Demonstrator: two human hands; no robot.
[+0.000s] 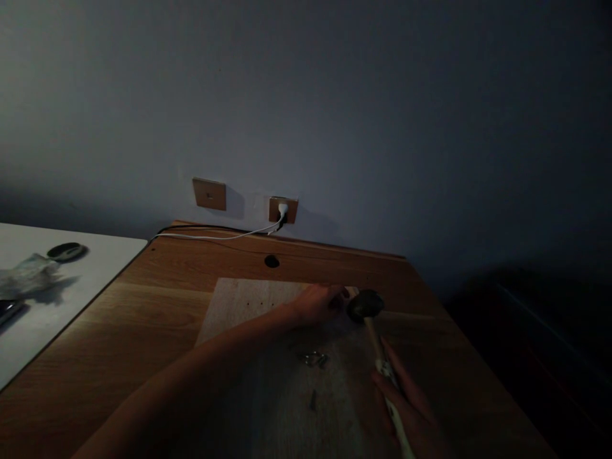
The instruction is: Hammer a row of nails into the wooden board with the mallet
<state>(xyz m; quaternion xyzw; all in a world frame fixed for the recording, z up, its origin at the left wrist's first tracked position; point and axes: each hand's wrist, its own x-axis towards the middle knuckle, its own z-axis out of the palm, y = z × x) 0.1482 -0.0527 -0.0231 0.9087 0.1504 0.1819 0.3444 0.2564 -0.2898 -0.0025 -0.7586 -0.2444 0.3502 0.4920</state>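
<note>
At the near right edge of the frame, the right hand (406, 408) is wrapping closed around the lower handle of a hammer (371, 335), palm over the shaft and fingers lying along it. The handle is pale wood, slim and straight, and it is angling away up and to the left. A light patch on it near the fingers is showing too blurred to read. The head, dark, rounded and dull, is sitting at the board's far right edge.

- Board (248, 306): a flat, pale rectangular panel with faint grain, lying on the desk under both hands. A row of small dark dots is running along its far left part.
- Screw (313, 400): one short, dark, thin piece lying loose on the board between the forearms.
- Metal bits (313, 359): a small, shiny grey cluster lying just beyond the screw. Their exact shape is not showing.
- Left hand (318, 304): it is reaching across the board, resting knuckles up at the far edge with its fingertips just beside the hammer head. The fingers are curling inward, but I cannot tell whether they are pinching anything.
- Desk (143, 331): warm brown wood with long, smooth grain.
- Hole (271, 261): a dark round opening near the desk's back edge.
- Table (71, 280): a smooth white table butting against the desk on the left and carrying a dark disc (67, 251) and some crumpled clear wrap (29, 274).
- Cable (215, 237): a thin white cable trailing along the back edge to a white plug (283, 209).
- Wall (335, 95): plain and matt grey, bearing two square tan plates; the plug is sitting in the right one.
</note>
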